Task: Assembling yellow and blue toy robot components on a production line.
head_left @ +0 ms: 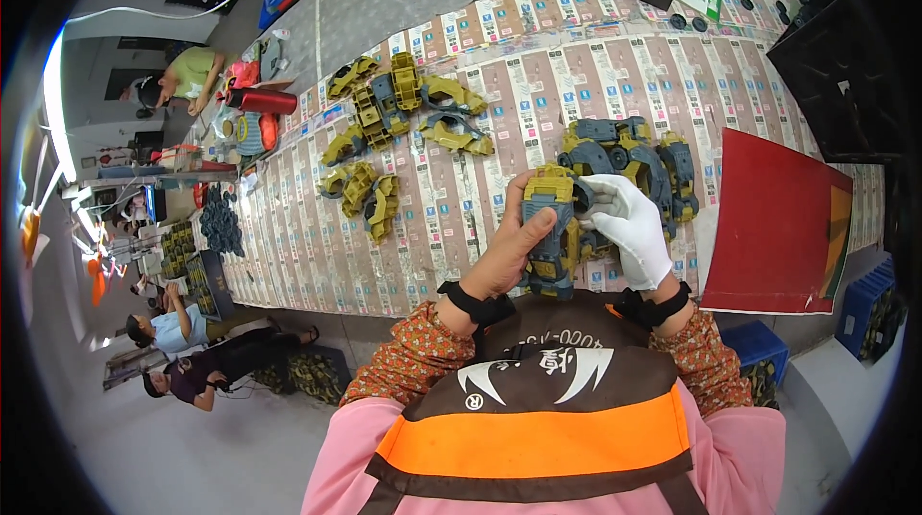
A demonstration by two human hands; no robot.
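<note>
The bare left hand [501, 263] is clamped on a green-and-grey toy piece [549, 244] just above the table's near edge, while the gloved right hand [632, 229] bends its fingers against the piece's three o'clock side; whether they pinch anything cannot be told. On the patterned table [437, 227], similar toy pieces [629, 135] cluster at one o'clock from it, loose plastic parts [405, 83] lie at ten to eleven, and a red board [773, 222] at three.
</note>
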